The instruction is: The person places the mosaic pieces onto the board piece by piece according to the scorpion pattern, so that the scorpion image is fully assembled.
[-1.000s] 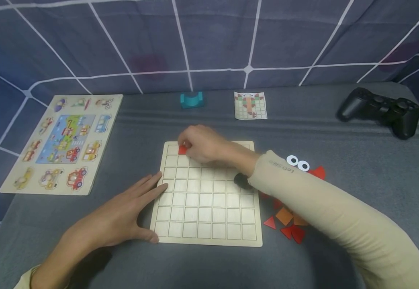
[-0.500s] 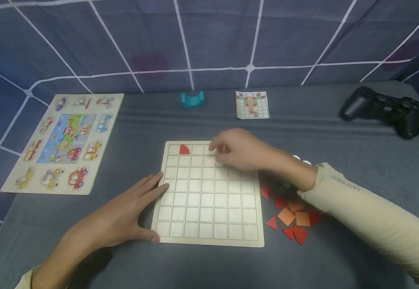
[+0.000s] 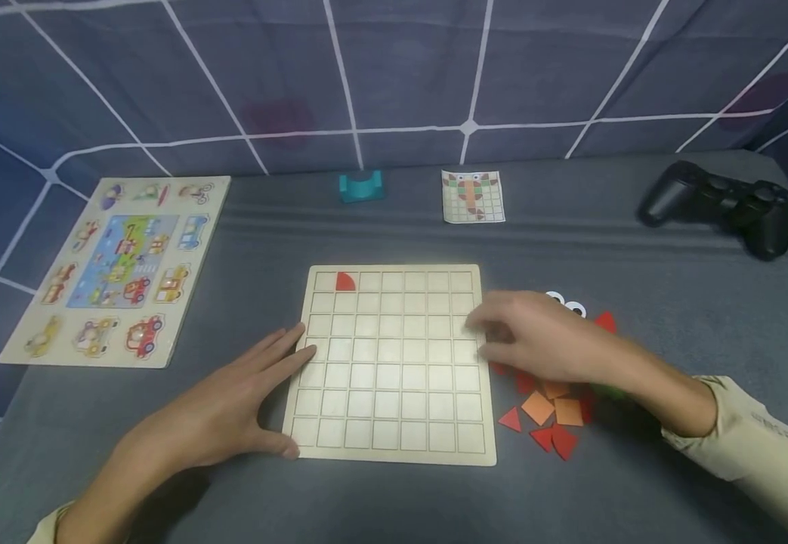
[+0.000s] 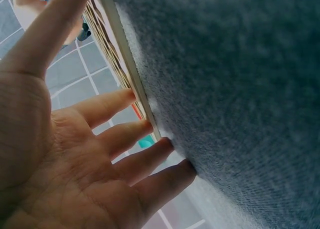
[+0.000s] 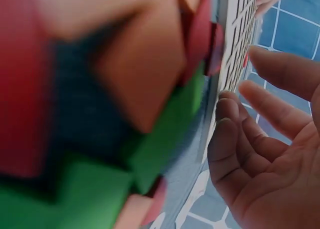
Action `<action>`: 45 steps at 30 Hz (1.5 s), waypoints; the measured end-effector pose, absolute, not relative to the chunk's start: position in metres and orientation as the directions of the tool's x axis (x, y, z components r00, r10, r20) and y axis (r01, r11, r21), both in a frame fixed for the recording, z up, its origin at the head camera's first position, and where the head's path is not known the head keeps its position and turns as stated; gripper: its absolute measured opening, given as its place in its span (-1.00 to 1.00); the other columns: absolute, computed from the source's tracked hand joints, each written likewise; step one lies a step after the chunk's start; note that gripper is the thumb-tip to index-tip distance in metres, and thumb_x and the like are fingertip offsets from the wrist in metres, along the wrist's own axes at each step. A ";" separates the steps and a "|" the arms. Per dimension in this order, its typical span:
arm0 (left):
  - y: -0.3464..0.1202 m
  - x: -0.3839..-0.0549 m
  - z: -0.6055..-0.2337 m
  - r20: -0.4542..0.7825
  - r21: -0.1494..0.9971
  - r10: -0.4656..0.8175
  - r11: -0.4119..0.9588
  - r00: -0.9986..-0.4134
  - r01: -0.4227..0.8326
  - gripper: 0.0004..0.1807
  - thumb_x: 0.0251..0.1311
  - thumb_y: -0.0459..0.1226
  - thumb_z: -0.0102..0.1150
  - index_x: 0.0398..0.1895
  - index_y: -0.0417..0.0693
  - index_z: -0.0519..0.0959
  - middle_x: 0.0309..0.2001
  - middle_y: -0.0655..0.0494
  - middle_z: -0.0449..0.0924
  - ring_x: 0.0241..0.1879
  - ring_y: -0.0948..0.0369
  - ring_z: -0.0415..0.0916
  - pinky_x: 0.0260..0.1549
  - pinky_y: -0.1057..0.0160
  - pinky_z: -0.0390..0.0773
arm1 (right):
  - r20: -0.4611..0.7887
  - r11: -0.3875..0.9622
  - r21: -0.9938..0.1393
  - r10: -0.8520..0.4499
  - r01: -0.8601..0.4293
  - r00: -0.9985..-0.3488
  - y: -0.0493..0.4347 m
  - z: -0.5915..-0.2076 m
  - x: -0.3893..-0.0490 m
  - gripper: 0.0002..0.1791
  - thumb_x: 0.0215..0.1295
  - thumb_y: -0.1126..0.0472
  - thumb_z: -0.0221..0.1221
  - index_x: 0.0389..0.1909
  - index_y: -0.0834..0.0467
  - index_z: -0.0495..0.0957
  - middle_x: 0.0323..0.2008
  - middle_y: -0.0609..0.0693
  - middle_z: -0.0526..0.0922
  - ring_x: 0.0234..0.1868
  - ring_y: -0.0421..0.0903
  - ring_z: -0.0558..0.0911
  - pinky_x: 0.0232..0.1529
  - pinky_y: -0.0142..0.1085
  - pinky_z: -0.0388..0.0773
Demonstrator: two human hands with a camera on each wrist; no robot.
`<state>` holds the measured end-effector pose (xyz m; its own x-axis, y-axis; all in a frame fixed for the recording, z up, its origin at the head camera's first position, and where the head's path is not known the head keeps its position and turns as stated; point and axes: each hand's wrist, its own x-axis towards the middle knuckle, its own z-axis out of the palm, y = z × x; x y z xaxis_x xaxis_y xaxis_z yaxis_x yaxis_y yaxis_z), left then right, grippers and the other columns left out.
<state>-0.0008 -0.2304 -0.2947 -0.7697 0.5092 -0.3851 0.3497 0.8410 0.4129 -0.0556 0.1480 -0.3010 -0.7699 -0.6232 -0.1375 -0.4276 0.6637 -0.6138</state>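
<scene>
A pale wooden board [image 3: 387, 363] with a square grid lies in front of me. One red quarter-circle tile [image 3: 345, 282] sits in its top row, near the left corner. My left hand [image 3: 230, 408] rests along the board's left edge, fingers spread, fingertips at the rim. Over the board's right edge is my right hand [image 3: 536, 332], fingers loosely bent and nothing between them in the right wrist view. Beneath and beside it lie loose tiles: orange squares [image 3: 539, 408], red pieces [image 3: 563, 440] and green ones [image 5: 165, 124]. Round white eye pieces [image 3: 575, 308] show just past the hand, which hides part of the pile.
Behind the board lie a small printed pattern card [image 3: 473, 196] and a teal curved block [image 3: 361, 187]. A vehicle picture puzzle [image 3: 174, 321] is at the left, a black game controller [image 3: 720, 204] at the back right. A dark blue curtain [image 3: 407, 83] hangs behind.
My right hand has let go of the red quarter-circle tile in the top row and moved right and nearer, from the grid to the loose tiles. The left hand has stayed put.
</scene>
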 end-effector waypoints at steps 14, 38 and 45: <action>-0.231 -0.002 -0.294 -0.403 0.407 0.494 0.851 -0.770 0.333 0.25 -0.27 0.32 0.45 0.54 0.08 0.14 0.59 0.09 -0.23 0.51 -0.10 -0.20 0.24 -0.28 0.24 | -0.123 0.745 -0.506 -0.562 -0.436 -0.818 0.156 -0.307 -0.031 -0.72 0.07 0.32 0.38 -0.33 -0.09 0.52 -0.44 -0.27 0.46 -0.40 -0.27 0.45 -0.36 -0.33 0.42; -0.228 -0.002 -0.293 -0.425 0.397 0.469 0.865 -0.774 0.307 0.27 -0.31 0.29 0.49 0.54 0.08 0.15 0.59 0.05 -0.22 0.51 -0.11 -0.20 0.25 -0.30 0.22 | -0.087 0.725 -0.519 -0.572 -0.453 -0.816 0.161 -0.302 -0.033 -0.70 0.12 0.32 0.40 -0.09 0.06 0.72 -0.29 -0.21 0.51 -0.43 -0.27 0.42 -0.42 -0.34 0.39; -0.228 -0.002 -0.293 -0.429 0.397 0.463 0.868 -0.776 0.299 0.27 -0.33 0.30 0.48 0.54 0.08 0.16 0.59 0.06 -0.22 0.52 -0.10 -0.20 0.26 -0.29 0.22 | 0.002 0.695 -0.545 -0.558 -0.469 -0.830 0.160 -0.297 -0.035 -0.72 0.16 0.29 0.39 -0.09 0.02 0.72 -0.28 -0.24 0.57 -0.43 -0.27 0.43 -0.41 -0.33 0.40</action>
<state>-0.0021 -0.2280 -0.2932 -0.7756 0.4634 -0.4286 0.2991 0.8678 0.3970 -0.0353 0.1605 -0.2969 -0.8296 -0.5584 0.0025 -0.4692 0.6947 -0.5452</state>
